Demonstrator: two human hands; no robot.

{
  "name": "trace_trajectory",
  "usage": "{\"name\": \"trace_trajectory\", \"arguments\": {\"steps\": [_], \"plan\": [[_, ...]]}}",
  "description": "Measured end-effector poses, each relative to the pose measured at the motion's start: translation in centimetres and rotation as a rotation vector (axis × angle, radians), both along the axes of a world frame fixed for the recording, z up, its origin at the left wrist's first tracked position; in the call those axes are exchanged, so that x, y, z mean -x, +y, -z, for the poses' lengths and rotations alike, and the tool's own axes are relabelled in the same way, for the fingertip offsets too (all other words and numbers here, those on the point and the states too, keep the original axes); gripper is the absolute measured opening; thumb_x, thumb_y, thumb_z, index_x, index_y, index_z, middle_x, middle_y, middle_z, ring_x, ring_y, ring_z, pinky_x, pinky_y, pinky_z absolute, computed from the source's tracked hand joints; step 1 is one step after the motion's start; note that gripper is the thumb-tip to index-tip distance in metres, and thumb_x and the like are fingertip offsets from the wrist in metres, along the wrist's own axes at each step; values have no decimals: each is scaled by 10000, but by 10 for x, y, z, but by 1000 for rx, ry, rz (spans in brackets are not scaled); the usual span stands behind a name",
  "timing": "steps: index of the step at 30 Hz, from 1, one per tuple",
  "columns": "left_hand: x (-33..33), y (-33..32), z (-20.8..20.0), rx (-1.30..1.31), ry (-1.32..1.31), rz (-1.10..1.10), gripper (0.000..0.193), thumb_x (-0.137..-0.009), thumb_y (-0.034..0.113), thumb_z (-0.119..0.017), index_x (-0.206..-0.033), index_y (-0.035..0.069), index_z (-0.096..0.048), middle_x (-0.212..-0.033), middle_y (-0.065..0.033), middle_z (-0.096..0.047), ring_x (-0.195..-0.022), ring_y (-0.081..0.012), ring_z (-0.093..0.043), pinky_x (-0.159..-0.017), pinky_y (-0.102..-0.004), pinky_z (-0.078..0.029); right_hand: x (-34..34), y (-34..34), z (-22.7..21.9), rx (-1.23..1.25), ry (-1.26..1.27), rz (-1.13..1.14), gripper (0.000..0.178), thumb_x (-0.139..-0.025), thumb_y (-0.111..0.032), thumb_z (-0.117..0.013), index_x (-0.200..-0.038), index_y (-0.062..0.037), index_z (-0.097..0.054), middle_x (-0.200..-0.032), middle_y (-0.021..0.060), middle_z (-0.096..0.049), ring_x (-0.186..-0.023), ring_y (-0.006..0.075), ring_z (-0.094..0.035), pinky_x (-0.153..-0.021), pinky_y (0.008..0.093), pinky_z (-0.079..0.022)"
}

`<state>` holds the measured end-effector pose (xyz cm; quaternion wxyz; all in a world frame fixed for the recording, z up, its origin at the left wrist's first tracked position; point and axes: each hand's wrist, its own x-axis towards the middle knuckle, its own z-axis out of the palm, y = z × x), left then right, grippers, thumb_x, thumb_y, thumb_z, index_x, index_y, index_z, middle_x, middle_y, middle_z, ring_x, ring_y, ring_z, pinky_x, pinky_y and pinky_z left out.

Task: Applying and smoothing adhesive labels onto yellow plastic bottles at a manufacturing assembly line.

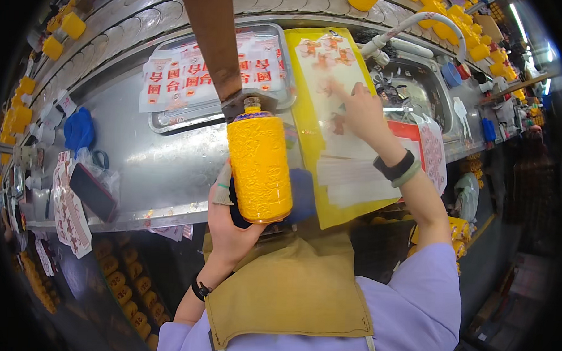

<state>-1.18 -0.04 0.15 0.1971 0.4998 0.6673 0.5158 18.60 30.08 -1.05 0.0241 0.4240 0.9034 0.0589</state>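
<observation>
Red writing is seen on white paper, upper left. A bumpy yellow bottle, centre, is held by the left hand; the right hand's grip cannot be told.

Along the top of the frame, a slatted conveyor is seen behind the worktop. At the upper right, a metal sink is overhung by a white curved pipe, and a blue cup is set beside it. At the left, a dark phone is laid near a blue bundle.

Lavender sleeves, mustard apron, black wristbands
</observation>
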Motion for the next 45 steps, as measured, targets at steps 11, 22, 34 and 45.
{"name": "trace_trajectory", "arguments": {"steps": [11,22,34,45], "plan": [[2,-2,6,-5,76,-24,1010,-682,194,-952,-1520,-29,-433,-1473,-223,-539,-1318,-359,-556,-1096,-415,-436,-55,49,3,-4,312,402,389,-897,-306,-746,-1207,-72,-719,-1106,192,-682,-1032,339,-688,-851,440,-549],[2,-6,2,-3,17,-33,984,-696,166,-948,-1512,-39,-436,-1456,-201,-562,-1325,-311,-570,-1113,-389,-438,-79,117,48,284,646,628,409,-811,-292,-811,-1096,-7,-741,-1012,209,-743,-912,366,-711,-832,434,-549],[5,-3,8,7,-40,31,1020,-718,189,-945,-1537,-51,-384,-1429,-201,-585,-1319,-290,-576,-1120,-394,-432,43,-79,-140,270,513,-721,215,-790,34,-640,-981,-65,-638,-1016,94,-635,-994,318,-643,-816,422,-512],[29,29,-15,-111,-518,84,795,-1013,251,-656,-1609,-23,-206,-1641,-210,-308,-1532,-311,-303,-1245,-454,-246,93,-113,-99,0,500,-744,105,-865,-181,-636,-917,-103,-682,-1008,78,-639,-1017,253,-672,-827,389,-523]]}}
